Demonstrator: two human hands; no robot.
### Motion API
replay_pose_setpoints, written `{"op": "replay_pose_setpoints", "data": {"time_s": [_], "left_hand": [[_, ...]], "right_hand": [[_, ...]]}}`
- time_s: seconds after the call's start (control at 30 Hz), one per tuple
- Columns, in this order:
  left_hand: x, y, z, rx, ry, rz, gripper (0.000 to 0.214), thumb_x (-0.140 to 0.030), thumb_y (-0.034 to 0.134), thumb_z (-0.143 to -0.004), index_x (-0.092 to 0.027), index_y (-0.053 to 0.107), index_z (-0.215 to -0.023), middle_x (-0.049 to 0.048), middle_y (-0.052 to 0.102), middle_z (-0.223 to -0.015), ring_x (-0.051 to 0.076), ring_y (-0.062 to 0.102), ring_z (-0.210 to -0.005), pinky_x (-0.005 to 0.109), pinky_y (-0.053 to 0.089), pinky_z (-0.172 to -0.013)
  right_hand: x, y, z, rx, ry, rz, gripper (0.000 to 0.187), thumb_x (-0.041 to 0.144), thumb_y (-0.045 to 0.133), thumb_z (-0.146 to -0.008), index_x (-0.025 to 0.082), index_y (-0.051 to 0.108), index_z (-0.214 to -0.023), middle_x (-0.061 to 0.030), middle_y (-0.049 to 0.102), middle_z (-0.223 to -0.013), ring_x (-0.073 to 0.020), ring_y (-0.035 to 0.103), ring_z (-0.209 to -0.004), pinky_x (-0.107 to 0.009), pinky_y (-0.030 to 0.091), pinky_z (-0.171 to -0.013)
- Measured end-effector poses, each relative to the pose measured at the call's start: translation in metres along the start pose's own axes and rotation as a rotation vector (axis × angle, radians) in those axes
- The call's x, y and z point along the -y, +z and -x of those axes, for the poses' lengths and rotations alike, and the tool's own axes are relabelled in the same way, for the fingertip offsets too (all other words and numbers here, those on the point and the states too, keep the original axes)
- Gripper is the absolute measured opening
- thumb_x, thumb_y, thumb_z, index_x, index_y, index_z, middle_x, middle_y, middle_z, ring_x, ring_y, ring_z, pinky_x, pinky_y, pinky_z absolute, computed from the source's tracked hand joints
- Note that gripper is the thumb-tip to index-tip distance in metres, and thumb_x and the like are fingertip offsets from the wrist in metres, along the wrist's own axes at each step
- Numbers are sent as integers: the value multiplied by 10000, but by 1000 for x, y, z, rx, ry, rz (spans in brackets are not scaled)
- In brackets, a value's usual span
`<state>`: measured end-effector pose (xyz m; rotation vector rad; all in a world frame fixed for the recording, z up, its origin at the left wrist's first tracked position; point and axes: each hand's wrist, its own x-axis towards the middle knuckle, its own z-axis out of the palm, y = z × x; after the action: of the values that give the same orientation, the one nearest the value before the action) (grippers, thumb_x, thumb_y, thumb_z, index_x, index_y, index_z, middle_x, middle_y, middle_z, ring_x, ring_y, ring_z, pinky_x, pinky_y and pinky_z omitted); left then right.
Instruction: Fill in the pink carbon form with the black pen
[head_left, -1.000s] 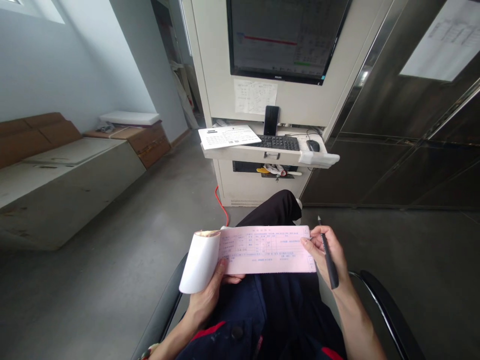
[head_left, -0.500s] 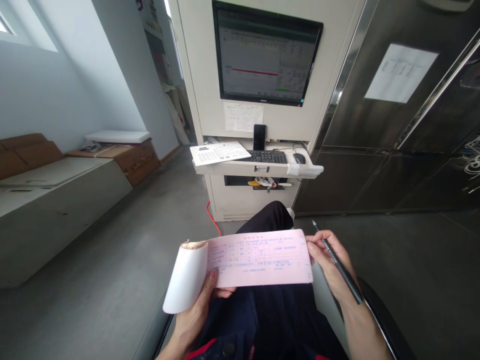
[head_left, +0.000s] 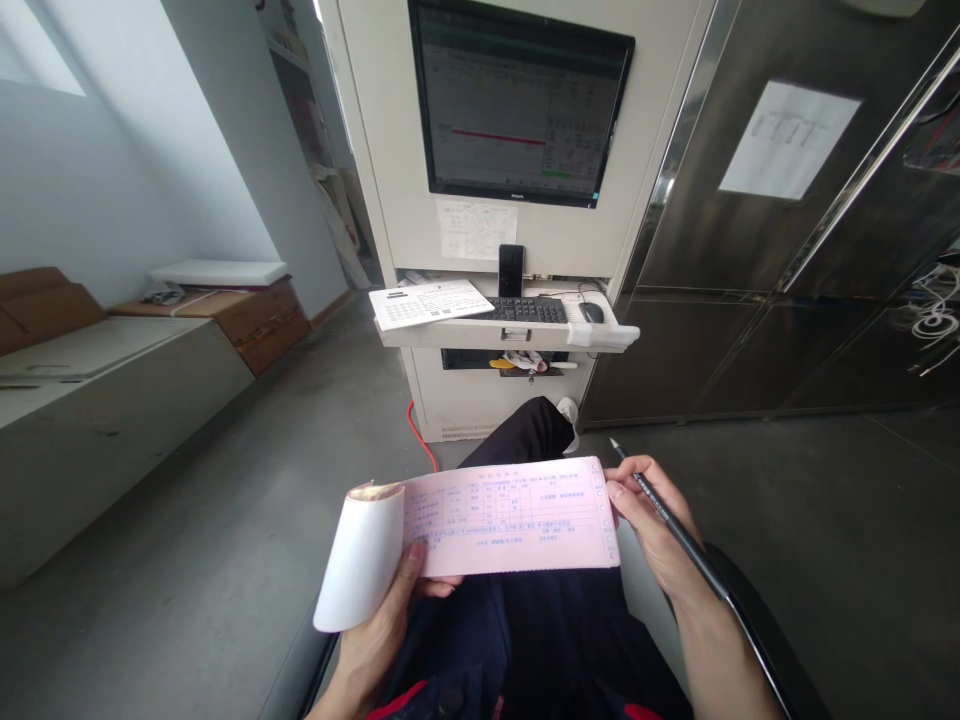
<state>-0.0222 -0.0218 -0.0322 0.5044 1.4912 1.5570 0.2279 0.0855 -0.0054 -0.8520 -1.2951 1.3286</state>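
A pink printed form [head_left: 510, 520] lies stretched out above my lap, with perforated holes down its right edge. At its left end the sheets curl over, showing a white back [head_left: 358, 565]. My left hand [head_left: 382, 605] is closed on that end, thumb in front and fingers beneath the paper. My right hand [head_left: 652, 515] pinches the form's right edge between thumb and forefinger. The same hand carries a dark pen [head_left: 679, 530], which slants across the fingers with its tip pointing up and away from the paper.
Ahead, a pull-out tray [head_left: 457, 337] holds a keyboard [head_left: 529, 310], a mouse [head_left: 592, 312], white printed papers [head_left: 427, 303] and an upright phone [head_left: 511, 270]. A monitor [head_left: 517, 110] is set above. Cardboard boxes [head_left: 262, 320] stand at left; a chair armrest [head_left: 765, 630] is beside my right forearm.
The whole view has shifted slightly, so the surroundings sit a little further left. Both hands keep their hold on the form, and the pen stays in my right hand.
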Motion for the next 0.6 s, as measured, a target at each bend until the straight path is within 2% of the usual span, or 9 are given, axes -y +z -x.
{"op": "replay_pose_setpoints", "data": {"time_s": [0.27,0.4,0.6], "left_hand": [[5,-6,-6,29,-21,-27,538,-641,830,-576,-118,715,-632,118,691,-664,213,651,-659,233,560,-713],[4,-4,-4,9,-12,-28,533,-648,812,-599,-127,712,-638,104,691,-661,203,649,-665,213,546,-716],[4,-3,-3,6,-19,-20,516,-626,813,-617,-121,708,-630,109,690,-666,216,649,-667,246,551,-729]], "right_hand": [[4,3,2,29,4,-26,160,307,686,-874,255,546,-932,21,609,-786,-128,551,-668,-238,437,-585],[6,3,3,15,8,17,152,305,678,-878,254,550,-939,28,531,-759,-150,545,-707,-268,428,-619],[8,3,4,14,4,52,155,315,669,-880,256,545,-951,25,503,-759,-172,548,-730,-291,422,-631]]}}
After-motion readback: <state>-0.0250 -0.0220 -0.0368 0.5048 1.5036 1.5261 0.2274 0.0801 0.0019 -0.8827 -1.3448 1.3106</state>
